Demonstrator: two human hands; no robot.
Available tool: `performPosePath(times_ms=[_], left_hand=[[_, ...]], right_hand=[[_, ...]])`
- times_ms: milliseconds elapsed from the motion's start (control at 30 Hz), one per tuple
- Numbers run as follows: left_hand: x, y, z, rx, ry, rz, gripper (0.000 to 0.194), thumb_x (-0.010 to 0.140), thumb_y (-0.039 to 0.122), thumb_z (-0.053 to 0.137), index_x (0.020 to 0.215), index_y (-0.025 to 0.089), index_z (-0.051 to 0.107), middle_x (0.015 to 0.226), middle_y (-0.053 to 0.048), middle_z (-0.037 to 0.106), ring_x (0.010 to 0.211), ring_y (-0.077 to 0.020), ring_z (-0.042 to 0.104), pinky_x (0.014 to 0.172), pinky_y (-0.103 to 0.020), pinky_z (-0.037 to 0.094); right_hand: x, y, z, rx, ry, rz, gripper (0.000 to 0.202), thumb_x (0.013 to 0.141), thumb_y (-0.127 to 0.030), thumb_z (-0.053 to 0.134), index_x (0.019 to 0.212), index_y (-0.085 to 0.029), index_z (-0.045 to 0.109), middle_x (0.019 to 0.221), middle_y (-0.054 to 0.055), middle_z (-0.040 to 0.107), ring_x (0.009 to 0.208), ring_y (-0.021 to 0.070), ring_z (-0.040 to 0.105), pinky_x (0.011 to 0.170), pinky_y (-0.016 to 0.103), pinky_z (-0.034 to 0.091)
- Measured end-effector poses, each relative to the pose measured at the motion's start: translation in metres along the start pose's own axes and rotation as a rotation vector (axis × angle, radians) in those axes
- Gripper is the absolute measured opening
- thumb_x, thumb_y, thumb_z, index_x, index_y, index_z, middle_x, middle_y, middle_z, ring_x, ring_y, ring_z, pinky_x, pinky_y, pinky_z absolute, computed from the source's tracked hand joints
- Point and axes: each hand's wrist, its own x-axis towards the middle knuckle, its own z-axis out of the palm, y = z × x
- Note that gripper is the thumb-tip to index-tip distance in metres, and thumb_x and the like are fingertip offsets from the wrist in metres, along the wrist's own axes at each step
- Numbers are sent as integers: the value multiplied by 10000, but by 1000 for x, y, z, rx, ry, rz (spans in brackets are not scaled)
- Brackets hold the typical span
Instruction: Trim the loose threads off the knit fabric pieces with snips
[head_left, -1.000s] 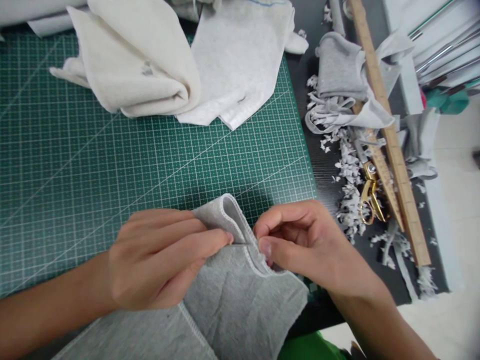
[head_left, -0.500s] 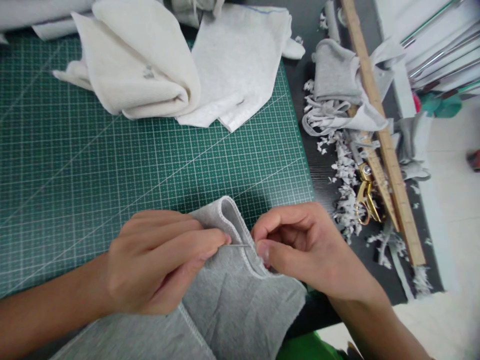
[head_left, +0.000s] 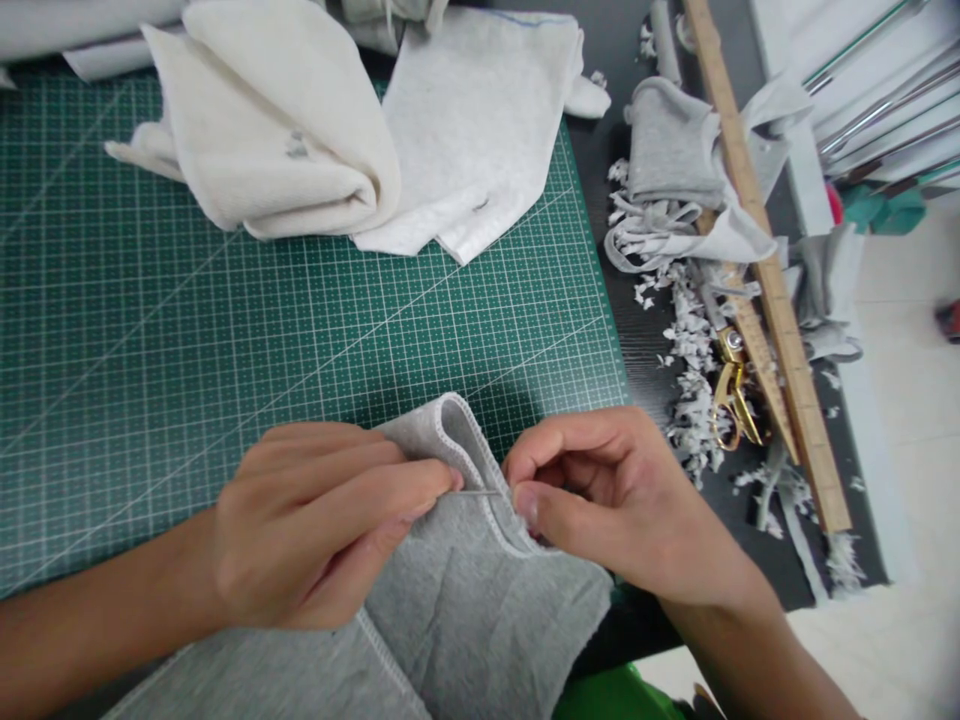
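So the grey fabric (head_left: 487,600) was held in front of the body, over the near edge of the green cutting mat (head_left: 360,330), with its upper edge folded into a narrow loop and finished with pale overlock stitching (head_left: 455,447). A thin metal pin (head_left: 480,492) (or maybe a needle, hard to tell) was laid crossways over that loop. Its one end was gripped by the left hand (head_left: 300,525), fingers closed tight, while the stitched edge was pinched between thumb and forefinger of the right hand (head_left: 607,500), the other fingers curled in. Whether the pin's far end had been pushed through the cloth couldn't be told, since it was hidden right by those right fingertips. Judging from that, the step in hand was most likely the edge layers being lined up and caught with the pin. What seemed to be called for next was a small, steady push, with the layers pinched flat and level so nothing got skewed, and the right fingertips kept out of the point's path. Nothing else was being touched, it seems: cream cloth (head_left: 270,120) and white cloth (head_left: 480,120) were left farther up the mat, and gold-handled scissors (head_left: 739,395) lay among scraps off to the right.
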Motion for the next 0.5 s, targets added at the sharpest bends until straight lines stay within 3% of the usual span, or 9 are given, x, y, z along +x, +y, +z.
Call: performPosePath(times_ms=[500], left_hand=[[5,3,1,-1,13,11,168,906,26,556,1000,112,665,844,7,758,670,-97,708,602,-205,561]], right_hand=[[-1,-3,5,-1,17,27,174,646,38,744,670,-130,702,572,-54,608,497,20,499,452,81,387]])
